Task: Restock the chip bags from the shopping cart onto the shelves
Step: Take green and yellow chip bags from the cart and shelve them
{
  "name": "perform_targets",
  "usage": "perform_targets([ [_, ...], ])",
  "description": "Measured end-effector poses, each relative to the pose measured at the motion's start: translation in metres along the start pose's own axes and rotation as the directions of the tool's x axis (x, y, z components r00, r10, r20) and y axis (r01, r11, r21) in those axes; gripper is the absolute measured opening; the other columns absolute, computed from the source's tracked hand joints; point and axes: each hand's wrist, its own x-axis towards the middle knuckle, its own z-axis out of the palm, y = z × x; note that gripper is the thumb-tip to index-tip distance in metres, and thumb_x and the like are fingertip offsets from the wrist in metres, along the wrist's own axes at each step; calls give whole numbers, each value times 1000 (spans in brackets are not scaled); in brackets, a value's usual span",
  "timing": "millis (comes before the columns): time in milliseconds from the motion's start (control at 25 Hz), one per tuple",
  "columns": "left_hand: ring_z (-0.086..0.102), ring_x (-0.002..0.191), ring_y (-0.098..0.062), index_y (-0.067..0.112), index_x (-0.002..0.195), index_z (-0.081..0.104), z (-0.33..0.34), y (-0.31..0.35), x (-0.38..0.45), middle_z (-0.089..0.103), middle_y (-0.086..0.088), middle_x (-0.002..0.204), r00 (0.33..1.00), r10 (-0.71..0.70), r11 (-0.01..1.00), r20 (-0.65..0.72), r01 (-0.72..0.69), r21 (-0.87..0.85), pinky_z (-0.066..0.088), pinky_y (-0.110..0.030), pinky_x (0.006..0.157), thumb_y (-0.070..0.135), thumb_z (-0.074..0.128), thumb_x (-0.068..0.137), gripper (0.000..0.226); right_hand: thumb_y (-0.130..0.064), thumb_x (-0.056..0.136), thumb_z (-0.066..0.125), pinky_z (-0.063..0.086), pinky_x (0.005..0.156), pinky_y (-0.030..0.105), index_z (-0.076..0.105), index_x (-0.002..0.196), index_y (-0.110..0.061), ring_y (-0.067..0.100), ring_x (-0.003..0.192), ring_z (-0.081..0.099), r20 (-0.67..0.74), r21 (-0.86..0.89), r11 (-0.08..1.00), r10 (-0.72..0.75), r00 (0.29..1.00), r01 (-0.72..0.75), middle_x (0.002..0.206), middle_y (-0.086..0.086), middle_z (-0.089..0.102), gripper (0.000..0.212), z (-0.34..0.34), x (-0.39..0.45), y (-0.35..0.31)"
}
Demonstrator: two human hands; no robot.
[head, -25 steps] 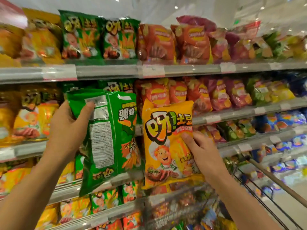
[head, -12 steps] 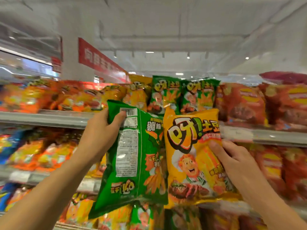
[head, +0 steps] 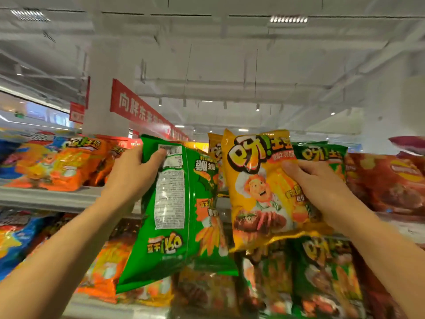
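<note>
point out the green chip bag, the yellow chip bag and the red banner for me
green chip bag (head: 170, 217): head view, on the white label panel on its back
yellow chip bag (head: 257, 192): head view, on the cartoon chef's face
red banner (head: 138, 109): head view, on the white lettering

Both forearms are bare from the lower edge of the view up to the wrists, with no sleeve showing on either. The left hand (head: 132, 173) and right hand (head: 322, 187) wear no gloves. Their nails are short and plain.
</note>
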Motion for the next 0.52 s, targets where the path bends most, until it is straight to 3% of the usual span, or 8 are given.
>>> perform_targets([
  [120,73,66,-14,34,85,70,-33,-18,33,76,9,76,999,-40,986,9,41,-163,53,-35,63,42,59,99,20,-44,99,55,59,75,38,76,89,-19,18,73,75,-125,75,997,36,992,-27,77,-4,78,34,29,43,-23],
  [200,74,69,-17,39,83,70,-51,-33,44,76,7,77,999,-46,977,-6,43,-207,54,-40,67,41,59,99,20,-45,99,53,59,85,46,74,91,-14,26,84,74,-199,97,995,43,979,-24,87,5,78,38,51,71,-31],
  [280,74,79,-25,32,86,70,-60,-49,51,77,4,81,998,-58,977,-32,50,-209,54,-44,72,40,59,99,19,-43,100,49,56,90,54,71,96,-9,34,93,71,-206,74,997,44,978,-29,97,14,75,41,74,91,-32],
  [400,72,88,-32,26,92,69,-67,-67,57,77,-3,90,995,-89,973,-36,79,-217,54,-51,77,41,58,100,21,-38,101,49,56,89,52,71,95,-6,39,93,69,-182,20,996,88,979,-86,99,20,73,40,106,105,-16],
  [520,73,84,-26,25,92,70,-67,-76,59,77,3,85,996,-84,962,-22,75,-263,51,-39,67,38,58,101,19,-35,101,51,52,84,46,68,103,7,42,89,68,-141,2,988,153,978,-154,95,27,71,46,121,111,8],
])
